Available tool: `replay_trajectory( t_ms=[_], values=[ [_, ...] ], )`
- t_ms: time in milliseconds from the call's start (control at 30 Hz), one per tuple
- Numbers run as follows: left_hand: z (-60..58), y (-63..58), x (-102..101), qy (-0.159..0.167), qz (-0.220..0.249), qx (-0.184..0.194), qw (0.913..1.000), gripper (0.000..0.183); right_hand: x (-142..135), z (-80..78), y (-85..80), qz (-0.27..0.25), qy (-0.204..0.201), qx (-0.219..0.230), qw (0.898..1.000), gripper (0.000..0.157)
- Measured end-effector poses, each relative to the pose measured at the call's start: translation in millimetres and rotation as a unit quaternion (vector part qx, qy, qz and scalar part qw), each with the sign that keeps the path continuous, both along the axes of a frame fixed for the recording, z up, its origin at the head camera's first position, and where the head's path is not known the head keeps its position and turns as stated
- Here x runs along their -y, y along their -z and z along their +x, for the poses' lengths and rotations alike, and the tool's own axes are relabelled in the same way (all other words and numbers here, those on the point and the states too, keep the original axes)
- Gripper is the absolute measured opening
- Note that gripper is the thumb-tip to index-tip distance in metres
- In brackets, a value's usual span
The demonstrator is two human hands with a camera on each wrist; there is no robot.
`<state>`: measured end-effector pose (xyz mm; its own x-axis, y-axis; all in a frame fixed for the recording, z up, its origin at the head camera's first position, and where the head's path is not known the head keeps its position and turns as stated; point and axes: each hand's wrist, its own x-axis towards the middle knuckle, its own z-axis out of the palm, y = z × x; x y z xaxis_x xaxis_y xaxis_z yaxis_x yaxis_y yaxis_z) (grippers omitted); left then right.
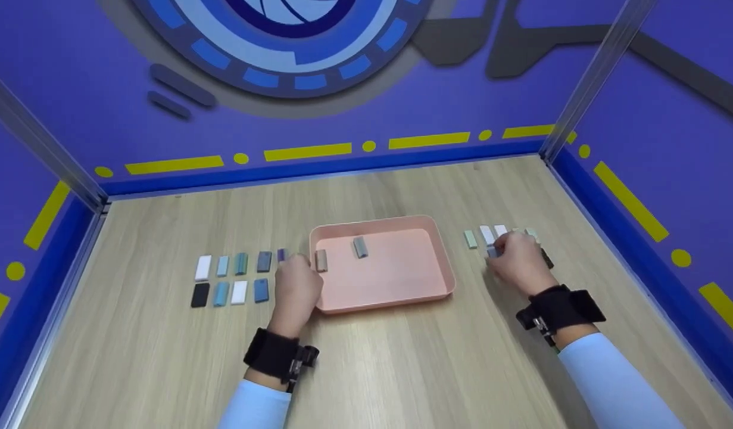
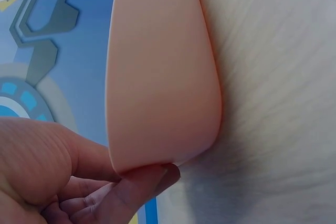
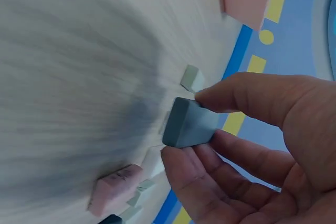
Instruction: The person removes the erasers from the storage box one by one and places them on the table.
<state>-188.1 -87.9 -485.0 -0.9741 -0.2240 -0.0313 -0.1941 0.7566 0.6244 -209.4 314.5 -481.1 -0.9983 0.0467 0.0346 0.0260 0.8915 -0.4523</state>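
Observation:
My left hand [image 1: 298, 289] pinches the near-left wall of a shallow pink tray [image 1: 390, 302]. In the left wrist view, the thumb [image 2: 131, 192] lies against the tray's outer wall [image 2: 157, 87]. Two small grey-beige blocks sit in the tray, one [image 1: 321, 261] by its left wall and one [image 1: 359, 247] farther back. Right of the tray, my right hand [image 1: 521, 262] holds a blue-grey rectangular block [image 3: 191, 124] between thumb and fingers. Below that block, the right wrist view shows a pinkish block [image 3: 114, 188] and pale blocks, partly hidden by the hand.
Left of the tray, small blocks stand in two rows, among them a white block [image 1: 203, 268], a black block [image 1: 200, 295] and a blue block [image 1: 261, 290]. A pale green block [image 1: 470, 239] heads the right group. Blue-purple panels [image 1: 318, 131] enclose the wooden table [image 1: 402, 369].

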Motion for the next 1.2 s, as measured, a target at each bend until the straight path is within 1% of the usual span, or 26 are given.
replay_trajectory(
  t_ms=[100,333,500,600,700,767,867,967,1067,1200],
  values=[
    [0.4,0.6,0.4,-0.004,-0.001,0.0,1.0,0.018,1.4,-0.1,3.2,0.013,-0.01,0.01,1.0,0.023],
    [1.4,1.4,1.6,-0.006,0.006,-0.006,0.9999,0.017,2.2,-1.6,4.8,0.017,-0.011,0.018,1.0,0.024],
    [1.5,0.2,2.2,-0.004,-0.003,-0.012,0.9999,0.018,0.0,-3.0,7.6,0.025,-0.012,0.009,1.0,0.029],
    [1.0,-0.1,2.2,-0.005,-0.005,-0.014,0.9999,0.017,-1.2,-3.3,10.3,0.024,-0.012,0.003,1.0,0.027],
    [0.4,0.1,1.9,-0.003,-0.005,-0.016,0.9998,0.017,-1.4,-2.7,11.7,0.023,-0.01,-0.003,1.0,0.022],
    [0.0,0.3,1.5,-0.002,-0.006,-0.018,0.9998,0.018,-0.5,-1.5,10.9,0.025,-0.007,-0.007,1.0,0.022],
    [-0.4,0.4,0.6,-0.002,-0.005,-0.015,0.9999,0.018,4.0,0.2,5.8,0.032,-0.004,-0.017,0.999,0.026],
    [-0.9,0.9,0.1,-0.003,-0.002,-0.011,0.9999,0.018,16.4,-0.6,-4.8,0.034,-0.008,-0.029,0.999,0.032],
    [-0.9,0.7,-0.3,-0.005,-0.003,-0.008,1.0,0.018,37.6,-5.9,-18.6,0.024,-0.023,-0.039,0.999,0.035],
    [-1.1,0.6,-1.0,-0.002,-0.011,-0.011,0.9999,0.017,76.8,-15.2,-36.8,-0.006,-0.052,-0.051,0.997,0.038]
  ],
)
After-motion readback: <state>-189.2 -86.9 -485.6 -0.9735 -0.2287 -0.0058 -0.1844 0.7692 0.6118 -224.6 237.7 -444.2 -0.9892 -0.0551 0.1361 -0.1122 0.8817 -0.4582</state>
